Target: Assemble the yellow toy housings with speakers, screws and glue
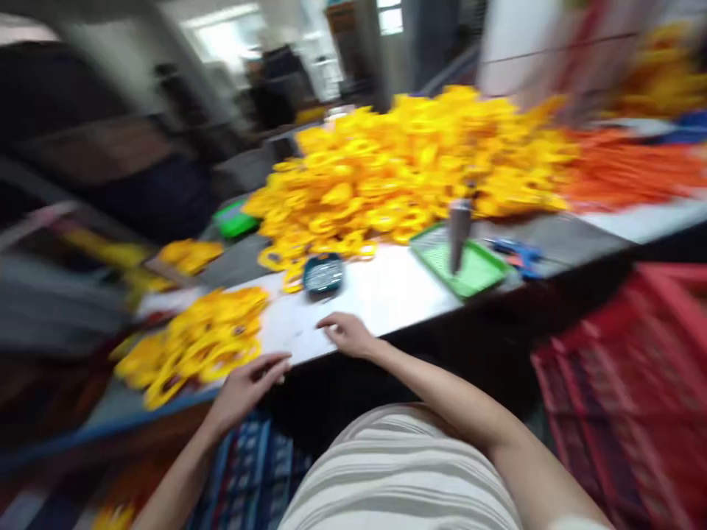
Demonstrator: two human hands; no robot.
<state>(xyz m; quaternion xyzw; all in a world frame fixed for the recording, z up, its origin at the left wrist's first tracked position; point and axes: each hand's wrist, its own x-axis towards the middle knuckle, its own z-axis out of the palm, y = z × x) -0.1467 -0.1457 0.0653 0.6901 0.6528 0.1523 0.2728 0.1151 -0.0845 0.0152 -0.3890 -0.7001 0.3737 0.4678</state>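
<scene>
My left hand (255,384) hovers at the front edge of the white work surface (381,287), its fingers stretched out and apart from the thumb, with nothing visible in it. Beside it on the left lies a small pile of flat yellow ring-shaped pieces (204,338). Over the white surface is my right hand (347,333), fingers loosely bent and the index finger pointing left; I see no object in it. Just behind that hand stands a small dark teal dish (323,274) with something clear or shiny inside, too blurred to name.
A large heap of yellow pieces (387,169) covers the back of the table. To the right are a green tray (480,269) with a dark upright object, blue-handled scissors-like tools (522,254) and orange strips (630,165). Red crates (635,375) stand at lower right, a blue crate (259,471) below.
</scene>
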